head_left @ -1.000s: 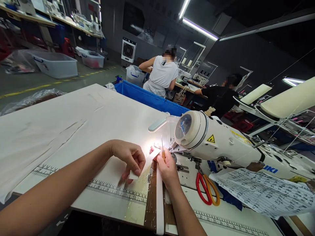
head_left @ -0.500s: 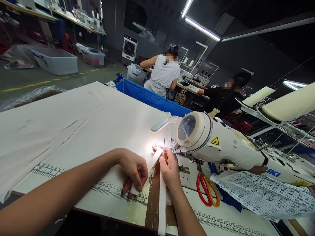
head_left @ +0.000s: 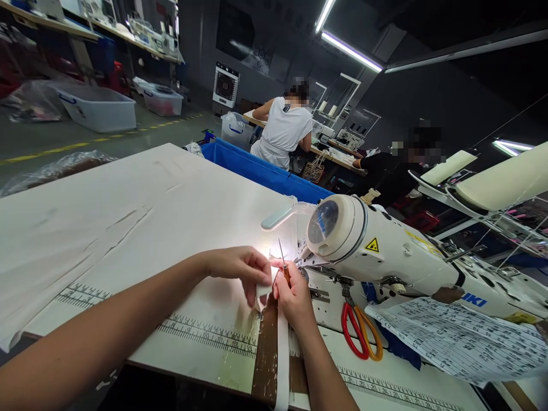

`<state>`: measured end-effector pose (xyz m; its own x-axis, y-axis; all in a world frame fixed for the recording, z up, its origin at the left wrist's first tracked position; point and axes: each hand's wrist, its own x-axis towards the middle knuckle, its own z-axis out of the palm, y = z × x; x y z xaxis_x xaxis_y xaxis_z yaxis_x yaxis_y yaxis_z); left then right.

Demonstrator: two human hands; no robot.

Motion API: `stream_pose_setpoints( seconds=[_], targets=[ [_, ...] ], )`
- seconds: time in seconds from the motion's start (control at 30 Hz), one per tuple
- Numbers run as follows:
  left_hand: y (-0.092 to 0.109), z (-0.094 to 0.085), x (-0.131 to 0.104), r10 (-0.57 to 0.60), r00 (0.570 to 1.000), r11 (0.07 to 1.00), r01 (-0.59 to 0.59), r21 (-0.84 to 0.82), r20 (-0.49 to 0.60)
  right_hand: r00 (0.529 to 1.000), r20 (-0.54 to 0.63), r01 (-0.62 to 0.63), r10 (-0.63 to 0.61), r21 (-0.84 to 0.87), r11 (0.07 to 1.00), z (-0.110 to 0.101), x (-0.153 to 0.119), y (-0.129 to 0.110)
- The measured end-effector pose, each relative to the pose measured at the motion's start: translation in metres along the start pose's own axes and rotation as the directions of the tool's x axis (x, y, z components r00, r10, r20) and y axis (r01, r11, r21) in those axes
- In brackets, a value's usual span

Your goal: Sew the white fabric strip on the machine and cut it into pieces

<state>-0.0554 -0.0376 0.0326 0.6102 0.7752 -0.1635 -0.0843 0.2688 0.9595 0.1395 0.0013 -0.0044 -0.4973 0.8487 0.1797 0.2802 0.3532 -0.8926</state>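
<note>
Beside the sewing machine (head_left: 385, 251), both hands pinch a white strip (head_left: 262, 290): left hand (head_left: 240, 267), right hand (head_left: 293, 294) also gripping an awl (head_left: 283, 268).

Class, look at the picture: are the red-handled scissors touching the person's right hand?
Apart. The head view shows bare machine bed between the scissors and the right hand.

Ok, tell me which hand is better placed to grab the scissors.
Probably the right hand. It sits beside the sewing machine, nearer the scissors, though it already grips a pointed tool. The left hand pinches the white strip, farther off.
</note>
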Motion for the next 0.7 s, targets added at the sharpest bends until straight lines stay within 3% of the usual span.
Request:
stream_pose_setpoints(
  seconds=[0.07,0.13,0.2,0.27,0.5,0.7],
  targets=[
    [0.000,-0.003,0.005,0.128,0.955,0.990,-0.140,-0.027,-0.267,1.000,0.000,0.007,-0.007,-0.001,1.000,-0.001,-0.002,-0.005],
    [-0.003,-0.005,0.011,0.149,0.862,0.981,-0.189,-0.034,-0.484,1.000,-0.020,0.015,-0.015,0.007,1.000,-0.002,-0.004,-0.010],
    [-0.008,-0.004,0.016,0.138,0.790,0.979,-0.201,-0.040,-0.598,0.998,-0.059,0.015,-0.014,0.023,1.000,-0.001,-0.006,-0.013],
    [-0.012,0.001,0.021,0.152,0.761,0.974,-0.222,-0.033,-0.631,0.995,-0.097,0.008,-0.003,0.047,0.999,0.001,-0.007,-0.016],
    [-0.012,0.030,0.023,0.283,0.766,0.949,-0.309,0.055,-0.577,0.993,-0.095,-0.046,0.063,0.173,0.984,0.003,-0.009,-0.019],
    [-0.013,0.020,0.022,0.163,0.883,0.964,-0.238,-0.122,-0.439,0.986,-0.084,-0.110,0.142,0.303,0.947,-0.004,-0.007,-0.011]
  ],
)
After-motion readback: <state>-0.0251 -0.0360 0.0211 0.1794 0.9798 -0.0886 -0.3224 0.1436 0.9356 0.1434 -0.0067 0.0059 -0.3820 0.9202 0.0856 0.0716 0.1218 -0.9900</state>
